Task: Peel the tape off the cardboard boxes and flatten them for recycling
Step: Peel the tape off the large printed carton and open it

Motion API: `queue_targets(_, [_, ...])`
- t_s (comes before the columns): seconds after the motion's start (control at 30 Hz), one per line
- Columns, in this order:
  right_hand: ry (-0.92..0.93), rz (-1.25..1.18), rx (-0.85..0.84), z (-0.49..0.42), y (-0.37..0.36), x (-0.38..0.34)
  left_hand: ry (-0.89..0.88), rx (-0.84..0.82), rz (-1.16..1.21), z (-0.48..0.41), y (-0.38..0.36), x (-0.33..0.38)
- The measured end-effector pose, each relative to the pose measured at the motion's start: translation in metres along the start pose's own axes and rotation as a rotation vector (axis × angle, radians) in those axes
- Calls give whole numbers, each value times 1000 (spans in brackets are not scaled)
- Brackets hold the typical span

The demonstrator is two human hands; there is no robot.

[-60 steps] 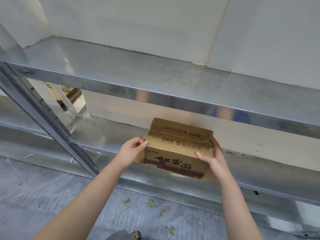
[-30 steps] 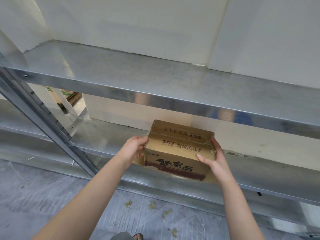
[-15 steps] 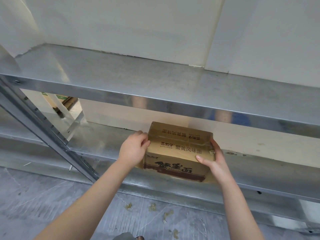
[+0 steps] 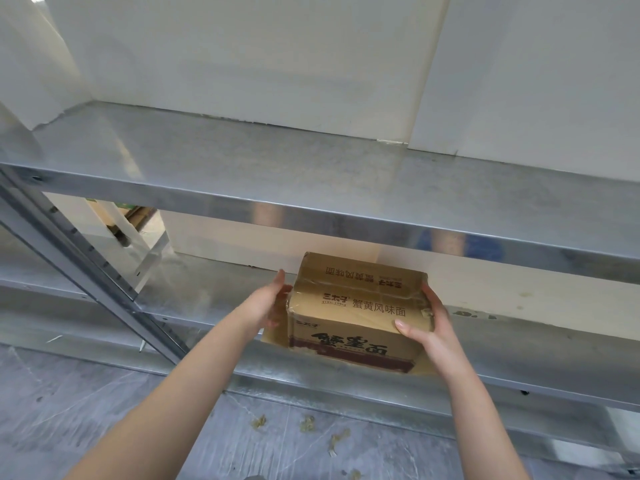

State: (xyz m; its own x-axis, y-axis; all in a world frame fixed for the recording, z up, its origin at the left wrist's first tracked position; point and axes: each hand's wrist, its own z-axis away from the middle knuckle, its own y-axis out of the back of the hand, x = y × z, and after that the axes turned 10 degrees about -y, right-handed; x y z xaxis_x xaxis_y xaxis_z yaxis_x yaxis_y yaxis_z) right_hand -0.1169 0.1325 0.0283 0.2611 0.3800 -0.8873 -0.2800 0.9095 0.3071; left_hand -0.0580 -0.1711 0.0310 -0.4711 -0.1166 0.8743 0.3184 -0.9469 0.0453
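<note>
Cardboard box (image 4: 356, 306), brown with dark printed characters on its top and front, sat on the lower shelf (image 4: 214, 289) of a metal rack, close to the shelf's front edge and right of the middle of the view. Clear tape (image 4: 363, 287), wrinkled, ran across its top along the seam and down over both ends.

The box was between the person's 2 hands. The left hand (image 4: 268, 304) stood at the box's left end with its palm turned toward the cardboard and its fingers (image 4: 280, 278) straight, together and pointing up; whether the palm actually touched the side could not be told. The right hand (image 4: 427, 323) gripped the right end, the thumb laid over the top front edge and the fingers wrapped along the end face.

The upper shelf (image 4: 277, 168), bare galvanised metal, ran across the view above the box and against a white wall (image 4: 242, 46). A slanted perforated post (image 4: 86, 271) carried both shelves at the left. Below, small pale scraps (image 4: 306, 423) lay scattered on the grey floor (image 4: 69, 410), just in front of the rack.
</note>
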Motion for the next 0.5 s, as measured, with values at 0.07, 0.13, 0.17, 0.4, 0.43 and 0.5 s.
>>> queue_targets(0.07, [-3, 3, 1, 0, 0, 0, -101, 3, -76, -8, 0, -2])
queue_targets(0.13, [-1, 8, 2, 0, 0, 0, -182, 45, -97, -10, -2, 1])
queue_targets(0.17, [-1, 9, 2, 0, 1, 0, -208, 51, -114, -10, -2, 2])
queue_targets(0.4, [-31, -17, 15, -3, 2, 1, -761, 252, -817, -4, -8, 13])
queue_targets(0.43, [-34, -27, 18, -3, 2, 1, -855, 288, -928, -4, -9, 11])
queue_targets(0.5, [-30, -31, 22, -3, -1, 2, -979, 340, -1103, -3, -10, 5])
